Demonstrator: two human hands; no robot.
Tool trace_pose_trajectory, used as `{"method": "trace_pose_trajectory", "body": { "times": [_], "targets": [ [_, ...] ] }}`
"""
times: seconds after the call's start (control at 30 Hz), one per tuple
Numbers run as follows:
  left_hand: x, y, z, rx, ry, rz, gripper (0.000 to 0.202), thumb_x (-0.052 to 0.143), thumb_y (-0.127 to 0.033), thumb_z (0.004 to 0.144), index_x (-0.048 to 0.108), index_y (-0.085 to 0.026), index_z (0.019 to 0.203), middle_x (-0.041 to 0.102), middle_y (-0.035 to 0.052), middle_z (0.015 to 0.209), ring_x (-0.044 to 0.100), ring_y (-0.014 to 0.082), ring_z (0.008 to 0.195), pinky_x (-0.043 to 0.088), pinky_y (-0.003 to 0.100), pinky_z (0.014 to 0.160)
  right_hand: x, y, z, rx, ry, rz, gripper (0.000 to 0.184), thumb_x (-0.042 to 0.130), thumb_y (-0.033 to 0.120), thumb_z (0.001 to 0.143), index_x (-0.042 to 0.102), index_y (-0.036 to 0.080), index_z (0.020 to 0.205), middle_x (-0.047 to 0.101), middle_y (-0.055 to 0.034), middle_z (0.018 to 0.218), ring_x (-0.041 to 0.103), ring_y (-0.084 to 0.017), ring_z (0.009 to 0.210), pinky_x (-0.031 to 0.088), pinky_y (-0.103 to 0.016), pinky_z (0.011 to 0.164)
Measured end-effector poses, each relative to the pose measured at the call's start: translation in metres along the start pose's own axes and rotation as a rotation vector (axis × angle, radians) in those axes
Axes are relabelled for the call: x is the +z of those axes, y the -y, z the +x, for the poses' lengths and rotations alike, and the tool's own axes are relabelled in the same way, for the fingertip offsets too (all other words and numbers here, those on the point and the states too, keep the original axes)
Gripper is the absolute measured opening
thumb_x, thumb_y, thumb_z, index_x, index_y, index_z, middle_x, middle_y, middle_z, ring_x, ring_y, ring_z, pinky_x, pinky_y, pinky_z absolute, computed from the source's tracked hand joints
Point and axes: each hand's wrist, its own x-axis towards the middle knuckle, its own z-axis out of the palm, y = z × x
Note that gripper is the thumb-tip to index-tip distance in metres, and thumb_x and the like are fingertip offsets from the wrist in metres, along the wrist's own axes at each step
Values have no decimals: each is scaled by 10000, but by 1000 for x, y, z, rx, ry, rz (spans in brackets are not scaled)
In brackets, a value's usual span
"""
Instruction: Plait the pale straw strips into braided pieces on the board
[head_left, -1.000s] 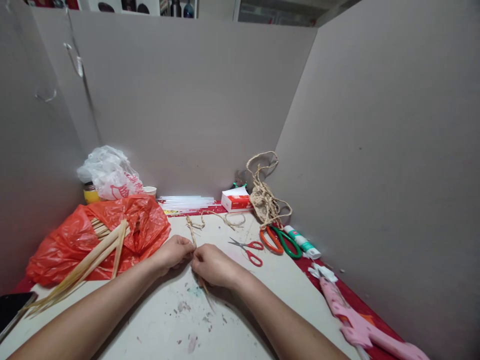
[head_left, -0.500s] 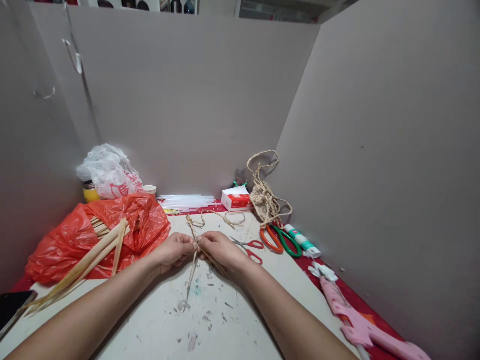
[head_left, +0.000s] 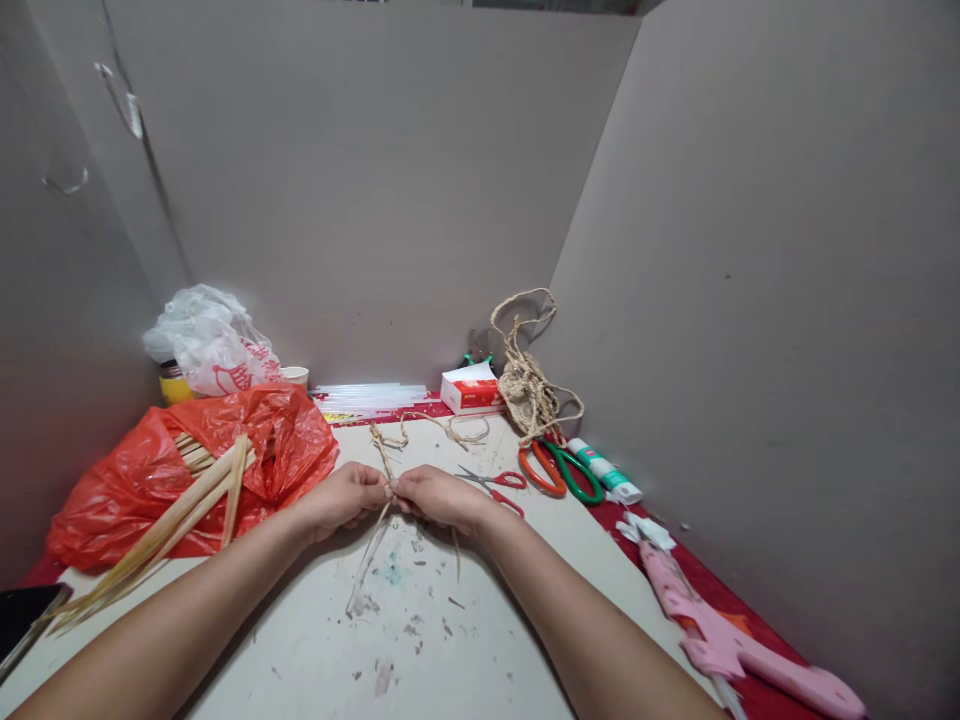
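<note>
A thin braided straw cord (head_left: 384, 458) runs from the board toward me, and both my hands pinch it at its near end. My left hand (head_left: 349, 500) is closed on it from the left, thumb and fingers together. From the right my right hand (head_left: 435, 496) grips the same spot, its fingertips nearly touching the left ones. Loose straw strands (head_left: 366, 560) hang below my hands toward the board. The farther part of the cord (head_left: 420, 416) lies curled on the board. Just right of my right hand lie small red-handled scissors (head_left: 495, 482).
A red plastic bag (head_left: 292, 430) with straw strips (head_left: 187, 505) lies left. At the right are orange-and-green-handled scissors (head_left: 576, 478), a straw cord bundle (head_left: 534, 400), a white-and-green roll (head_left: 604, 470) and a pink glue gun (head_left: 720, 635). White sticks (head_left: 367, 398) and a red-white box (head_left: 471, 388) stand behind.
My hands stay together on the cord, with the right hand's fingers drawn closer in. The loose strands below have shifted, one swinging left. The view has tilted slightly downward.
</note>
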Motion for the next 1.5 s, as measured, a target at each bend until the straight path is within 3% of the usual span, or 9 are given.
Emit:
{"method": "trace_pose_trajectory", "body": {
  "times": [0.3,0.43,0.57,0.7,0.9,1.07,1.2,1.3,1.5],
  "targets": [
    [-6,-8,-1,-35,-74,295,275,520,-405,723,563,-140,666,347,-76,451,235,46,380,154,213,400,3,-6,5,24,-76,60,241,485,247,779,462,160,555,356,79,402,224,-27,302,130,-197,329],
    [8,-8,-6,62,-207,573,265,447,-327,752,551,-149,584,473,-26,486,373,78,442,262,207,460,12,0,3,70,-68,227,276,447,236,807,475,165,541,308,87,338,196,-38,265,105,-203,303],
    [29,-5,-15,239,-316,915,282,387,-233,775,662,-176,802,663,58,753,573,166,676,370,245,612,16,4,0,91,-68,369,330,473,228,786,366,182,478,306,83,314,202,-35,256,110,-195,288],
    [45,-8,-27,202,-345,1208,331,356,-243,792,659,-149,890,674,132,788,596,220,672,372,293,607,13,1,1,64,2,455,270,492,148,710,360,178,475,313,87,329,192,-27,270,110,-181,283],
    [27,-32,-35,94,61,864,224,460,-276,713,491,-172,518,523,0,483,463,111,450,303,221,457,-2,-9,4,53,192,542,90,529,184,715,529,137,639,284,106,387,164,-21,316,107,-151,301],
    [-3,-27,-10,135,-421,324,129,475,-267,705,521,-159,651,522,-23,511,448,85,417,328,198,441,-10,-14,6,35,279,592,100,555,221,736,551,121,731,260,110,446,158,-11,352,92,-137,337],
    [8,-7,-1,-76,-127,3,213,434,-315,732,543,-143,668,555,19,563,463,97,417,330,214,421,-6,-17,8,-1,269,522,181,559,299,759,532,129,704,252,107,452,146,-13,353,83,-157,333],
    [20,5,0,-49,-199,34,208,412,-287,738,542,-153,645,358,-71,444,228,48,340,185,197,378,-1,-21,9,10,230,455,224,575,356,762,522,143,719,252,106,457,157,-19,358,104,-162,333],
    [18,16,5,26,-342,449,274,423,-233,740,668,-113,723,500,-19,546,413,86,519,311,198,498,1,-33,14,85,216,380,345,628,472,702,505,151,735,225,111,489,143,-15,382,83,-160,353]
  ]
}}
